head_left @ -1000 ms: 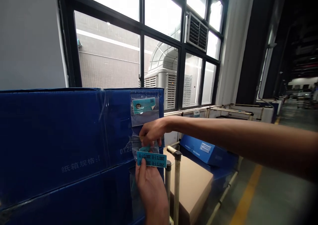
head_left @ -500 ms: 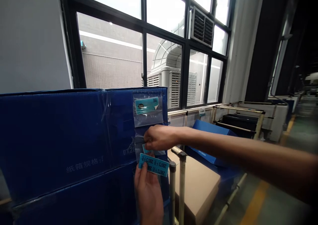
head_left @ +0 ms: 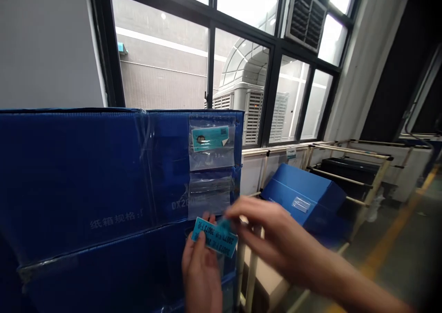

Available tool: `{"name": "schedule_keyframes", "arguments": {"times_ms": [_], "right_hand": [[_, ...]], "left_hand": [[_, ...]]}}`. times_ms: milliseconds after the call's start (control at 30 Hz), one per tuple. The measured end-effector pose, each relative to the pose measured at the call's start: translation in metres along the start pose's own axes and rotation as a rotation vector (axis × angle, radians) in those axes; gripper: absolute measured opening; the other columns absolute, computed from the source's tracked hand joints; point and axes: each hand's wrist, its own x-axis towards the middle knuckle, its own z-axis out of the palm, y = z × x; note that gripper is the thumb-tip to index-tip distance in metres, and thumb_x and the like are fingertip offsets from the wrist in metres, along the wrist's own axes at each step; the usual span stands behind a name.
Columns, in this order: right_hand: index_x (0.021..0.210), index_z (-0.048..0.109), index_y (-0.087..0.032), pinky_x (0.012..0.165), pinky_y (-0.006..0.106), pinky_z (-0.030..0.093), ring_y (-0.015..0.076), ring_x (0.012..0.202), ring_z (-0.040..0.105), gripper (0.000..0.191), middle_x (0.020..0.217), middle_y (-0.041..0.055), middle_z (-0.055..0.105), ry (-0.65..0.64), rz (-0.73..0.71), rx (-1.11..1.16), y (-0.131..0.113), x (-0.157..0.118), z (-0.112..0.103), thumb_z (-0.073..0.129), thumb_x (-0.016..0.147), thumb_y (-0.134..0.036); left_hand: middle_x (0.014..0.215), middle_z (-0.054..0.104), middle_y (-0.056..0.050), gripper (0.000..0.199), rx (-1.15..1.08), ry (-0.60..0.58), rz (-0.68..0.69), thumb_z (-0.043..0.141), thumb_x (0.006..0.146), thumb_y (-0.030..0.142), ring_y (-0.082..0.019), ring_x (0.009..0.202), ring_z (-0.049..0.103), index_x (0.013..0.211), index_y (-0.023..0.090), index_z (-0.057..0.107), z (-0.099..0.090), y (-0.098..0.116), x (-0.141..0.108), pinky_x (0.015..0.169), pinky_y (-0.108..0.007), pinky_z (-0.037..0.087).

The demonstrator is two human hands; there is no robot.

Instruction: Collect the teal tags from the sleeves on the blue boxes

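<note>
Card pinched in left hand at lower centre, right hand fingers closing on a second card, next sleeve insertion likely

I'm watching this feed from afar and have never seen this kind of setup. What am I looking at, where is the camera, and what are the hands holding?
There is no machine here: a person works bare-handed, and the one camera sits on their head, looking forward and down. The left hand holds teal cards in front of a big blue box. The right hand, blurred, touches those cards. Two clear pockets are stuck on the box: the upper pocket holds a teal label, the lower pocket looks empty. Behind stand windows and pipe racks.
</note>
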Motion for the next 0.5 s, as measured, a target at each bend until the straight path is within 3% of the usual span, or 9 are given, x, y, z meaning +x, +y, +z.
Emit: {"name": "schedule_keyframes", "arguments": {"times_ms": [67, 133, 200, 300, 400, 500], "right_hand": [[0.087, 0.069, -0.027, 0.071, 0.027, 0.048, 0.0174, 0.081, 0.061, 0.018, 0.096, 0.0041, 0.065, -0.261, 0.091, 0.124, 0.017, -0.034, 0.018, 0.051, 0.084, -0.024], [0.087, 0.071, -0.027, 0.072, 0.031, 0.048, 0.0218, 0.082, 0.061, 0.016, 0.095, 0.0077, 0.066, -0.390, 0.223, 0.156, 0.036, -0.059, 0.036, 0.055, 0.081, -0.029], [0.095, 0.069, -0.027, 0.073, 0.035, 0.047, 0.0243, 0.081, 0.061, 0.022, 0.092, 0.0092, 0.067, -0.292, 0.359, 0.167, 0.050, -0.068, 0.052, 0.055, 0.082, -0.038], [0.103, 0.062, -0.025, 0.068, 0.032, 0.046, 0.0211, 0.077, 0.059, 0.032, 0.085, 0.0057, 0.065, -0.174, 0.446, 0.385, 0.055, -0.063, 0.073, 0.052, 0.083, -0.048], [0.082, 0.059, -0.020, 0.057, 0.026, 0.041, 0.0152, 0.065, 0.054, 0.026, 0.070, 0.0007, 0.059, -0.257, 0.418, 0.614, 0.053, -0.057, 0.096, 0.055, 0.082, -0.046], [0.072, 0.053, -0.019, 0.053, 0.025, 0.038, 0.0125, 0.057, 0.050, 0.032, 0.060, -0.0024, 0.051, -0.180, 0.472, 0.755, 0.054, -0.065, 0.122, 0.051, 0.084, -0.048]], "left_hand": [[0.098, 0.070, -0.008, 0.017, 0.063, 0.024, -0.031, 0.065, 0.077, 0.025, -0.020, 0.100, 0.063, 0.093, 0.018, 0.067, -0.022, 0.008, -0.006, 0.079, -0.026, 0.053], [0.076, 0.070, -0.005, 0.015, 0.210, 0.027, -0.099, 0.070, 0.074, 0.026, -0.018, 0.078, 0.067, 0.083, 0.015, 0.066, -0.046, 0.017, -0.012, 0.067, -0.025, 0.052], [0.065, 0.066, -0.002, 0.024, 0.409, -0.038, -0.189, 0.072, 0.071, 0.031, -0.014, 0.063, 0.063, 0.088, 0.015, 0.064, -0.064, 0.021, -0.017, 0.059, -0.023, 0.049], [0.074, 0.069, -0.005, 0.048, 0.603, -0.214, -0.291, 0.075, 0.067, 0.036, -0.015, 0.061, 0.062, 0.105, 0.016, 0.055, -0.074, 0.018, -0.025, 0.055, -0.024, 0.044], [0.069, 0.068, -0.004, 0.050, 0.712, -0.328, -0.357, 0.076, 0.064, 0.038, -0.015, 0.057, 0.061, 0.101, 0.017, 0.050, -0.073, 0.014, -0.032, 0.052, -0.023, 0.040], [0.066, 0.066, -0.003, 0.040, 0.750, -0.347, -0.408, 0.074, 0.066, 0.043, -0.016, 0.061, 0.060, 0.088, 0.017, 0.053, -0.078, 0.016, -0.040, 0.057, -0.025, 0.040]]}}
